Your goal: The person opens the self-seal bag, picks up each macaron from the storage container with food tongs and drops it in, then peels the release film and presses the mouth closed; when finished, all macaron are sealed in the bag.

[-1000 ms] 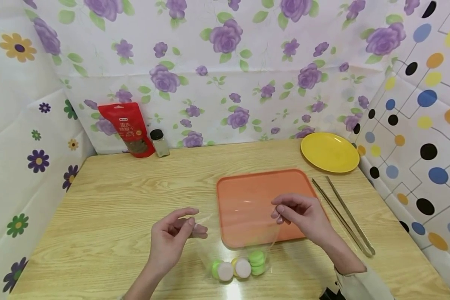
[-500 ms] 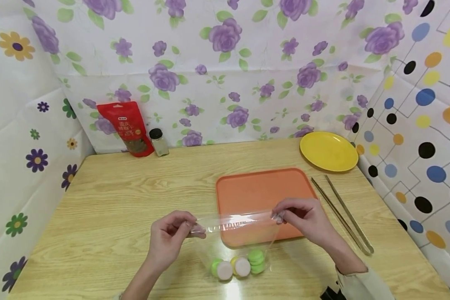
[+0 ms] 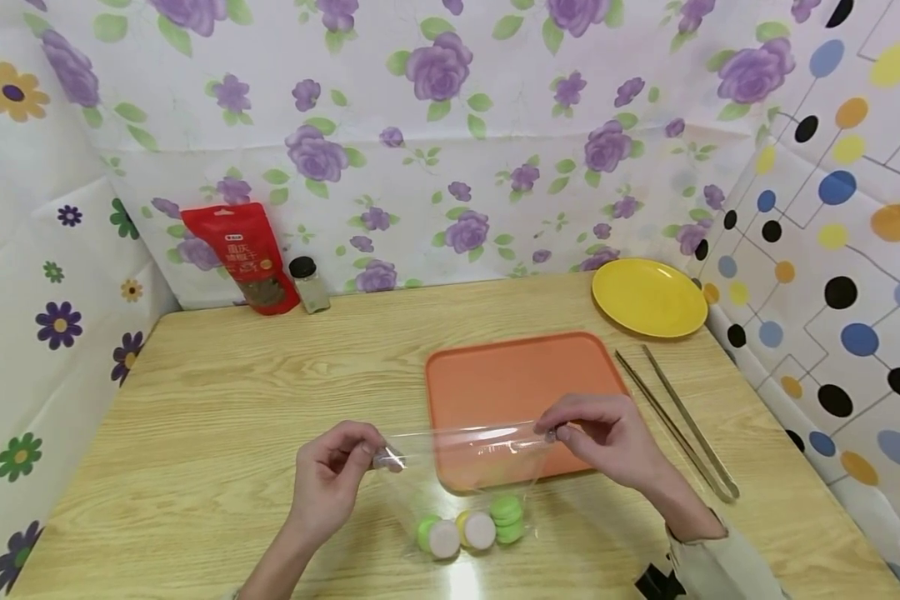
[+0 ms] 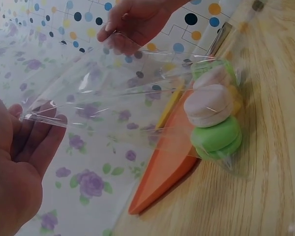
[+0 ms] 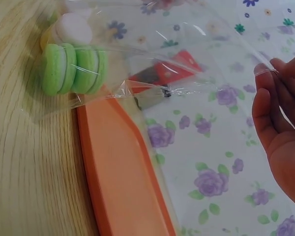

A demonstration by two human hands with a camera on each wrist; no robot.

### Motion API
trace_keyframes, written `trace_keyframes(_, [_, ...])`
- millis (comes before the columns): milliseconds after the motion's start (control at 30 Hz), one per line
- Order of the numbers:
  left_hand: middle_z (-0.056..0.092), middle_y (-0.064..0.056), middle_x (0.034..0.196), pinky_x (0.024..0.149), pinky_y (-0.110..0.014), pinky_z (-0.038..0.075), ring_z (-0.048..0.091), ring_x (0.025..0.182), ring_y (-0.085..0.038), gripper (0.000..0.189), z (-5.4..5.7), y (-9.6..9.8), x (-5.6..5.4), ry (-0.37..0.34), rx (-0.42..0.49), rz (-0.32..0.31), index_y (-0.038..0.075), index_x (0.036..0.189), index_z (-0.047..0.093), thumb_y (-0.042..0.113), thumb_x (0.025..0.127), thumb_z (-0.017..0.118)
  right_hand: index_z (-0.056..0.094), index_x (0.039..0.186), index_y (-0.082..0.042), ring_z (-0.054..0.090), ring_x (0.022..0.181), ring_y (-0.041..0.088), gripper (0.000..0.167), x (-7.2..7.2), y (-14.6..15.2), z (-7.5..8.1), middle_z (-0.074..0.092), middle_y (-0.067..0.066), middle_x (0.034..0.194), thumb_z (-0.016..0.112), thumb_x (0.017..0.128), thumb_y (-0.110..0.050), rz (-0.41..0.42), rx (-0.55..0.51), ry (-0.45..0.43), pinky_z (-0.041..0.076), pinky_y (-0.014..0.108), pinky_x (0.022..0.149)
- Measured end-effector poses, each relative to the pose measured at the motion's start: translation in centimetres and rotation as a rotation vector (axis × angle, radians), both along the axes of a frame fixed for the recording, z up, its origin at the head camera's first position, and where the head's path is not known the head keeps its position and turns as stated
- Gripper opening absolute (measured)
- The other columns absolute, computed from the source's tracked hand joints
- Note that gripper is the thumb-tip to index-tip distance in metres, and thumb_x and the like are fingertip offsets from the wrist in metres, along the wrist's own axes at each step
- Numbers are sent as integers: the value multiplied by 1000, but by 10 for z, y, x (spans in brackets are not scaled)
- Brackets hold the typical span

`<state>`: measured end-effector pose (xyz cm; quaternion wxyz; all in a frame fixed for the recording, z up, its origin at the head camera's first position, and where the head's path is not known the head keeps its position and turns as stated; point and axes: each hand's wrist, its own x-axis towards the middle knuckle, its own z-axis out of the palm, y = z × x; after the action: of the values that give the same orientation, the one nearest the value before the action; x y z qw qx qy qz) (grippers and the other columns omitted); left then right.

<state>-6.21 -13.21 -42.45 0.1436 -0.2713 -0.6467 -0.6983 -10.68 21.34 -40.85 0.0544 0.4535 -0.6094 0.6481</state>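
A clear plastic bag is stretched upright between my two hands. Several green, yellow and pale macarons lie at its bottom, near the wooden table. My left hand pinches one top corner between thumb and fingers. At the opposite top corner, my right hand pinches the film in the same way. The left wrist view shows a pale macaron against a green one through the film. Two green macarons stand on edge in the right wrist view.
An orange tray lies just behind the bag. Metal tongs lie right of it, and a yellow plate leans at the back right. A red pouch and a black-capped jar stand at the back left.
The bag's top edge, barely visible a second ago, now shows taut and shiny between the hands. Both hands keep hold of its corners. The whole head view has shifted slightly.
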Motion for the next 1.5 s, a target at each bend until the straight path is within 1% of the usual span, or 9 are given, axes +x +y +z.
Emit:
trace_keyframes(300, [71,-5,91,70,-23,58,71,84,-13,15,-1,5,-1,58,68,-36,-15,95,59,-24,87,49,74,100,0,68,83,20,33,7,-3,4,71,15,93,63,82,26,-139,78,-50,57,25,67])
trace_keyframes(467, [68,-9,89,67,-24,59,70,81,-13,19,-1,8,1,41,35,19,-12,95,61,-25,82,65,73,101,2,67,83,20,36,6,-4,2,71,16,92,62,80,29,-124,35,-10,57,25,69])
trace_keyframes(633, [67,-15,88,73,-26,59,70,83,-13,25,-2,7,3,63,-3,61,-10,96,63,-28,79,65,70,102,0,66,82,19,34,8,-4,3,69,16,91,64,82,27,-170,44,-25,57,27,71])
trace_keyframes(767, [68,-18,91,80,-29,58,70,87,-15,30,-2,10,7,85,-25,61,-10,100,63,-32,79,61,62,110,-1,66,82,18,35,11,0,8,70,10,93,70,83,19,-256,152,-17,57,27,70])
trace_keyframes(933, [68,-19,93,82,-30,58,69,88,-16,36,0,14,10,142,-47,74,-9,101,63,-35,77,57,62,122,-4,61,100,21,41,11,-12,31,66,7,112,78,85,-11,-404,404,287,50,33,83])
trace_keyframes(1067, [69,-17,95,83,-29,57,68,90,-16,36,1,17,13,192,-71,83,-8,101,63,-35,77,57,67,115,-9,56,110,23,42,15,-56,56,63,4,116,78,86,-37,-458,682,457,45,44,93])
trace_keyframes(1267, [68,-20,96,85,-29,57,68,92,-18,38,1,19,15,256,-70,81,-14,109,57,-33,77,59,74,93,-18,59,86,14,19,19,-122,72,69,-8,91,77,88,-36,-320,1019,417,46,34,77])
trace_keyframes(1400, [68,-18,97,84,-30,57,69,93,-17,52,2,19,16,199,-90,87,-15,121,49,-30,74,65,73,79,-22,52,69,6,11,19,-135,72,64,-15,73,77,88,-25,-295,1036,378,40,28,66])
trace_keyframes(1500, [71,-14,95,81,-29,58,69,89,-16,42,4,19,17,99,-126,77,-9,115,60,-24,77,71,75,76,-21,51,66,5,12,20,-136,72,64,-15,70,78,87,-23,-293,996,380,39,27,64])
